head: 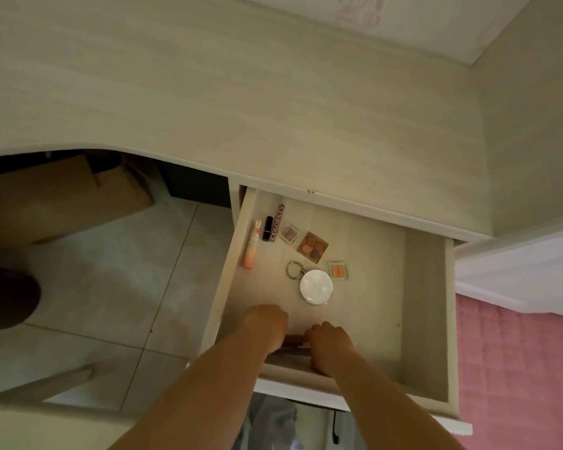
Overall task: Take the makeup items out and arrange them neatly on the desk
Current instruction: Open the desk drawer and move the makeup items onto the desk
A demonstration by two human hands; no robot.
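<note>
A drawer (426, 303) stands pulled out from under the pale wooden desk (273, 92). Inside it lie a peach tube (248, 251), a black lipstick (268, 228), a "COLORKEY" lip gloss (277, 222), a small clear eyeshadow pot (288, 232), a brown four-pan palette (312, 247), an orange blush square (338, 271) and a round white compact (316, 287) with a metal ring. My left hand (267, 323) and my right hand (330, 345) are down at the drawer's front with curled fingers. They hold a tan oblong item (294, 340) between them, and most of it is hidden.
A cardboard box (62, 203) sits under the desk on the tiled floor (111, 287). A dark rounded object (7, 297) is at the left edge. Pink bedding (517, 368) lies to the right of the drawer.
</note>
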